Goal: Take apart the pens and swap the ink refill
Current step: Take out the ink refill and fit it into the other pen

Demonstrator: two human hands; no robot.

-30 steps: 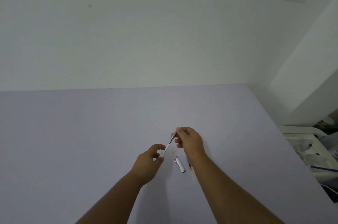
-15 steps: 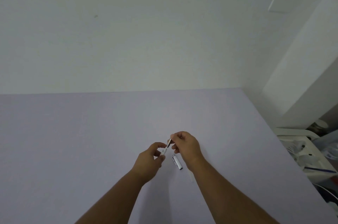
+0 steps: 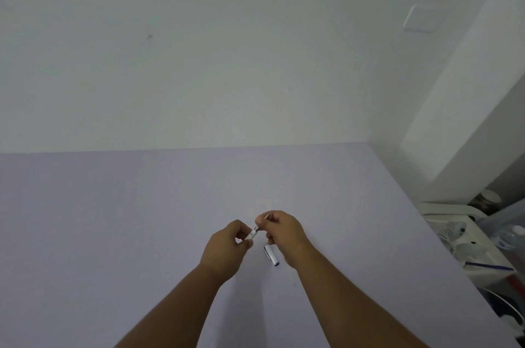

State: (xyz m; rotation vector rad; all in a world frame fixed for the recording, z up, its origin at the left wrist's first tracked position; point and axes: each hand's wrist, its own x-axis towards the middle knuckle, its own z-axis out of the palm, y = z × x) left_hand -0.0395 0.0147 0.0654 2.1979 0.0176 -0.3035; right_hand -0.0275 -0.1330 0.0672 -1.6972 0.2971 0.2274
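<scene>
Lilac tabletop (image 3: 142, 234) is filling the lower frame as a person's two hands are meeting above it over a dismantled pen. Left hand (image 3: 227, 245) is pinching the white barrel (image 3: 251, 234) between thumb and fingers; right hand (image 3: 284, 231) is closed on the thin refill (image 3: 262, 219), whose pale end is poking out above the fingers. Compared with a second ago, the hands are sitting much closer together and far less of the refill is showing between them, which suggests it is being pushed down into the barrel rather than drawn out. A silver cap (image 3: 271, 255) is lying on the table just beneath the right wrist, apart from both hands. A second pen is mostly hidden under the right forearm, so its condition cannot be told. Seating this refill is looking nearly finished; closing the pen appears to remain.
</scene>
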